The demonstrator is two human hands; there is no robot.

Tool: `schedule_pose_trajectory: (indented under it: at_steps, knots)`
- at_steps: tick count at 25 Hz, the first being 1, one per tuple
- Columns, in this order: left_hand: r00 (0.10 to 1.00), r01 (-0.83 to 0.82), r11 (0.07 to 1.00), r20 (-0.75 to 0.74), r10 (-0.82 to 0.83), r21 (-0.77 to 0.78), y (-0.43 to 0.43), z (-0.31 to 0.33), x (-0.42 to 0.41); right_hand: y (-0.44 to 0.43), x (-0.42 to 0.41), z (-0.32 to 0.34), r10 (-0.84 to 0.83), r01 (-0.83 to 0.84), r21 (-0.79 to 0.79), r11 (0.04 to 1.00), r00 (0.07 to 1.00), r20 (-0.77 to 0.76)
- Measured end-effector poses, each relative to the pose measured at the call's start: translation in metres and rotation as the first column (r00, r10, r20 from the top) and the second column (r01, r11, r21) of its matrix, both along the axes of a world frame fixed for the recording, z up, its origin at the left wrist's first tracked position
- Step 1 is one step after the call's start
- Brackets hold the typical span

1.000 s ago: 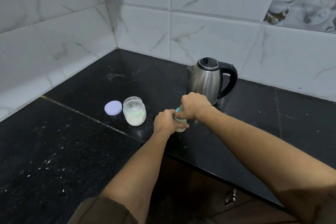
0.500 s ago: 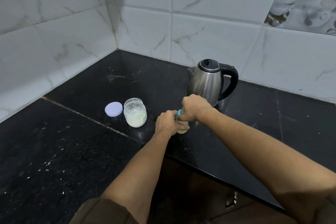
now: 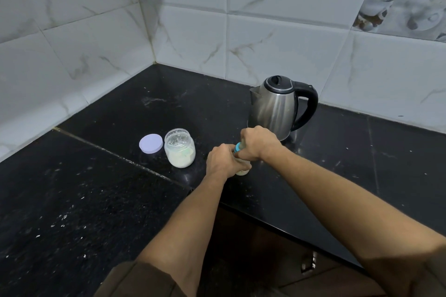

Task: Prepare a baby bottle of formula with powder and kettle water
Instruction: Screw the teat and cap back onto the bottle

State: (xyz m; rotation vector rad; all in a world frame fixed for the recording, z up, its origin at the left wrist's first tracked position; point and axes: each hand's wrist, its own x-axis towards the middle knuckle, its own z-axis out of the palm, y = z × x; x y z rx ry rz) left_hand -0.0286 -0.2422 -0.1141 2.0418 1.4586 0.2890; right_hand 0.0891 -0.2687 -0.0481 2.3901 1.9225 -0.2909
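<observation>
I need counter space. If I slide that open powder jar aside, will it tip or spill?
Probably won't tip: the jar looks squat and wide-based. Likely light, being only partly full. Its lid lies beside it, so a jolt could spill powder.

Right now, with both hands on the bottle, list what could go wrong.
1. The powder jar stands open beside the left hand, its lid lying apart; a stray knock might spill powder.
2. The baby bottle sits near the countertop front edge; if either grip slips while the right hand works the top, it could tip over.
3. The kettle stands right behind the right hand; knuckles may bump it.
</observation>
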Motion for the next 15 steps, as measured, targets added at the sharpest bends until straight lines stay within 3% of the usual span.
schedule_pose_trajectory:
  at_steps: [3,5,8,11,15]
  knots:
    - [0.999,0.015,1.000,-0.036,-0.015,0.020,-0.001,0.001,0.001,-0.003,-0.010,-0.012,-0.151,0.155,0.092,0.984,0.988,-0.042]
    - [0.999,0.023,1.000,-0.037,-0.022,0.015,-0.001,0.000,-0.001,-0.004,-0.010,-0.010,-0.153,0.158,0.083,0.984,0.986,-0.064]
    - [1.000,0.021,1.000,-0.015,-0.021,-0.011,0.001,0.001,-0.004,-0.001,0.000,0.002,0.010,-0.012,-0.025,1.000,0.997,-0.073]
    - [1.000,0.028,0.999,-0.014,-0.028,-0.025,0.003,0.001,-0.004,0.001,0.008,0.013,0.185,-0.183,-0.090,0.979,0.983,0.010]
    - [1.000,0.007,1.000,0.001,-0.007,-0.006,0.000,-0.001,-0.004,0.000,0.001,0.011,0.191,-0.185,-0.075,0.980,0.979,0.069]
